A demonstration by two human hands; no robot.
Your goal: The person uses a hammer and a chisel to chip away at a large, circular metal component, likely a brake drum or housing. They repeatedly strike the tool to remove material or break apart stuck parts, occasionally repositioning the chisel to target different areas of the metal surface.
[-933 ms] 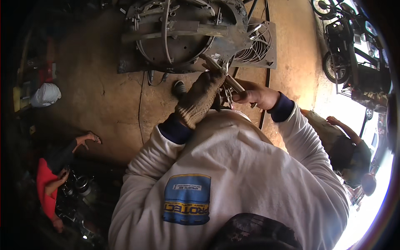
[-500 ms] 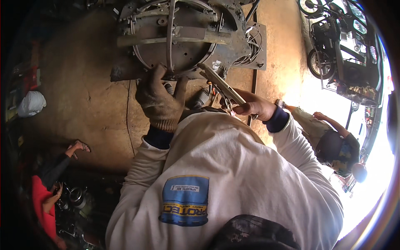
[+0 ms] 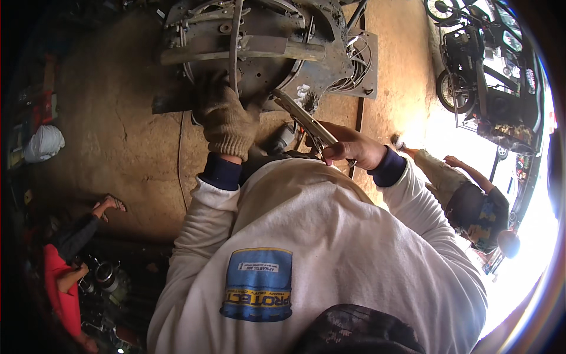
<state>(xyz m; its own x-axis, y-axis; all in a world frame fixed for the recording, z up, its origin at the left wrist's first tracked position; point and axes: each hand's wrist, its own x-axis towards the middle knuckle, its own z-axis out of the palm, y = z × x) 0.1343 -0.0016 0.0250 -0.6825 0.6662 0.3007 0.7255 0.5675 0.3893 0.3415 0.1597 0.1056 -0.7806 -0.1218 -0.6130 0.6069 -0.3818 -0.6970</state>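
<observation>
My left hand (image 3: pixel 224 115), in a dirty knitted work glove, reaches over the near edge of a dark metal frame (image 3: pixel 259 79). Its thumb and fingers look spread apart, with the fingertips dim against the metal beside an upright curved bar (image 3: pixel 234 47). My bare right hand (image 3: pixel 356 144) is closed around the handles of long metal locking pliers (image 3: pixel 309 125). Their jaw end points up and left, close to the frame's near edge. A metal ring and a flat crossbar (image 3: pixel 295 52) form part of the frame.
Coiled wire (image 3: pixel 358 62) lies at the frame's right. A motorcycle (image 3: pixel 457 65) stands at the far right. A person (image 3: pixel 469 206) is on the right; another in red (image 3: pixel 62 283) is at the lower left. A white bag (image 3: pixel 44 143) sits at the left.
My left hand has moved forward, farther over the metal frame. The pliers in my right hand have shifted slightly to the left.
</observation>
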